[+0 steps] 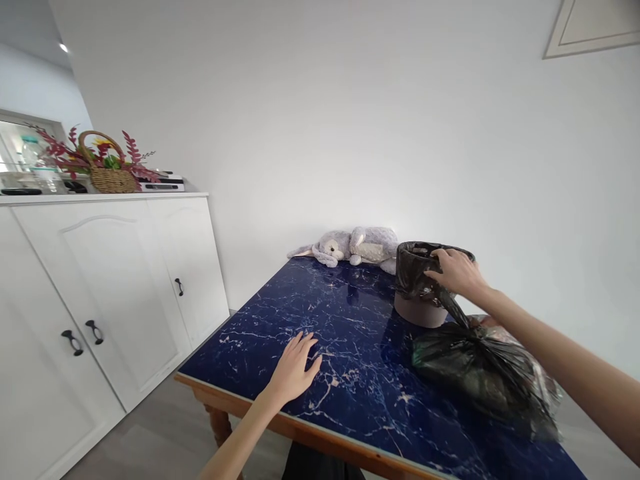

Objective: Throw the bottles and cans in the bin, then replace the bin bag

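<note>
On the near left part of the blue marbled table (320, 300) rests my left hand (294, 370), palm down, its fingers spread and nothing in them. My right hand (457, 270) grips the near right rim of a trash can (417, 310), its thumb outside and its fingertips over the edge. A black plastic liner (415, 277) is folded over the can's rim. In front of the can, under my right forearm, lies a full black garbage bag (480, 373), gathered at its top.
A plush rabbit (367, 247) lies on its side against the wall, left of the can. To the left stands a white cabinet (110, 287), topped by a flower basket (113, 179) and a clear plastic bottle (45, 170). The table has a wooden edge (295, 423).
</note>
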The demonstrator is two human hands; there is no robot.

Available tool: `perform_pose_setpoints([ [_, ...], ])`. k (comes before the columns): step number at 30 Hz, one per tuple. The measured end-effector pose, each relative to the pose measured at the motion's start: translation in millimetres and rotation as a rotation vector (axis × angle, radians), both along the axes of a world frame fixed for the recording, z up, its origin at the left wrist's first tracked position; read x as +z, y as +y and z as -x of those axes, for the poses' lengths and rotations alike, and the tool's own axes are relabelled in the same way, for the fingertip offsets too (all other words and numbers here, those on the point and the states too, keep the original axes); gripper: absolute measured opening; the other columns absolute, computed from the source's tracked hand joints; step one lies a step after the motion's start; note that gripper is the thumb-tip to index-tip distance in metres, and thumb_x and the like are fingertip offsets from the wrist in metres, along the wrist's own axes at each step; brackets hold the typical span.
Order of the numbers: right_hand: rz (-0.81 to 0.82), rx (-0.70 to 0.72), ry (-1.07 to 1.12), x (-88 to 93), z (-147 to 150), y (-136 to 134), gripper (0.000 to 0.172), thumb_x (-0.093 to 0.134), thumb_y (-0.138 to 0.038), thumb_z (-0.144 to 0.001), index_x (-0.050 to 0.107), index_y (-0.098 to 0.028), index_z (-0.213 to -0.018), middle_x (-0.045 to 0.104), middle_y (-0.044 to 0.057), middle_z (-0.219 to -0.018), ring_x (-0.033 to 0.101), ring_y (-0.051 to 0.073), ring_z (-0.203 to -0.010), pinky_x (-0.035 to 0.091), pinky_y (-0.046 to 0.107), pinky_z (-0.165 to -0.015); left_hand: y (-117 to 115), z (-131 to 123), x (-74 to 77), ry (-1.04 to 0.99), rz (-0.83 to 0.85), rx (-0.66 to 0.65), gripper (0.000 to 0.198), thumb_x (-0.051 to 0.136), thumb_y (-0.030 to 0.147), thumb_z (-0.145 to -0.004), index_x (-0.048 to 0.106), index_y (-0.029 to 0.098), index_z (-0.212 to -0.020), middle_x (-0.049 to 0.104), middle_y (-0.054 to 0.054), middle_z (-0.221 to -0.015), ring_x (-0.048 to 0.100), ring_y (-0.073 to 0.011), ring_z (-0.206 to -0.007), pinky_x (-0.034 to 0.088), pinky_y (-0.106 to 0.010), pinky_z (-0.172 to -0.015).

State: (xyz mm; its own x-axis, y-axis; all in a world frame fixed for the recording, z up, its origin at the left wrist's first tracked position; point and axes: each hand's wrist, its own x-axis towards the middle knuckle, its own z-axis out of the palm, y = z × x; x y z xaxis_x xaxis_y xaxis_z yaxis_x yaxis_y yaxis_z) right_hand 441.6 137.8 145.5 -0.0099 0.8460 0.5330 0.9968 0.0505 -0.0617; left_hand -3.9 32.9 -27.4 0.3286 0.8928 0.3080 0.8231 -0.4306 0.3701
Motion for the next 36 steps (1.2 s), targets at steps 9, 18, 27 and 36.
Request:
perform_pose_setpoints([
  [9,0.083,0.771,0.373,-121.4,120.5,-145.1,0.037,0.054,-0.039,-0.103,0.059,-0.036,-0.139,0.057,0.006,-0.155,0.049,0.032,-0.149,0.045,0.056,-0.123,4.2,1.6,-11.6,0.032,-0.037,0.008,0.055,0.042,0.054,-0.108,0.055,0.026,-0.153,0.047,-0.008,-0.165,0.034,-0.0356,-0.157,0.030,-0.058,-0.128],
  [18,0.228,0.489,0.462,-213.4,121.1,-153.6,0.048,0.049,-0.049,-0.106,0.062,-0.025,-0.146,0.048,0.007,-0.164,0.041,0.031,-0.154,0.033,0.055,-0.129,-2.1,-4.4,-14.2,0.227,-0.087,0.063,0.055,0.034,0.051,-0.111,0.050,0.027,-0.158,0.042,-0.003,-0.167,0.034,-0.0317,-0.157,0.034,-0.056,-0.128],
  [27,0.245,0.450,0.541,-211.7,120.3,-155.3,0.043,0.049,-0.048,-0.105,0.067,-0.029,-0.139,0.054,0.004,-0.160,0.044,0.030,-0.152,0.037,0.055,-0.127,-15.3,-3.9,-20.5,0.195,-0.151,0.113,0.053,0.036,0.051,-0.111,0.050,0.030,-0.158,0.046,-0.002,-0.165,0.038,-0.0306,-0.156,0.037,-0.056,-0.127],
  [36,0.284,0.473,0.595,-205.1,117.0,-156.6,0.037,0.049,-0.046,-0.104,0.071,-0.031,-0.130,0.058,0.002,-0.156,0.045,0.030,-0.152,0.037,0.056,-0.126,-18.5,-5.3,-12.4,0.166,-0.106,0.126,0.054,0.037,0.052,-0.110,0.053,0.028,-0.156,0.048,-0.003,-0.164,0.039,-0.0304,-0.155,0.036,-0.055,-0.127],
])
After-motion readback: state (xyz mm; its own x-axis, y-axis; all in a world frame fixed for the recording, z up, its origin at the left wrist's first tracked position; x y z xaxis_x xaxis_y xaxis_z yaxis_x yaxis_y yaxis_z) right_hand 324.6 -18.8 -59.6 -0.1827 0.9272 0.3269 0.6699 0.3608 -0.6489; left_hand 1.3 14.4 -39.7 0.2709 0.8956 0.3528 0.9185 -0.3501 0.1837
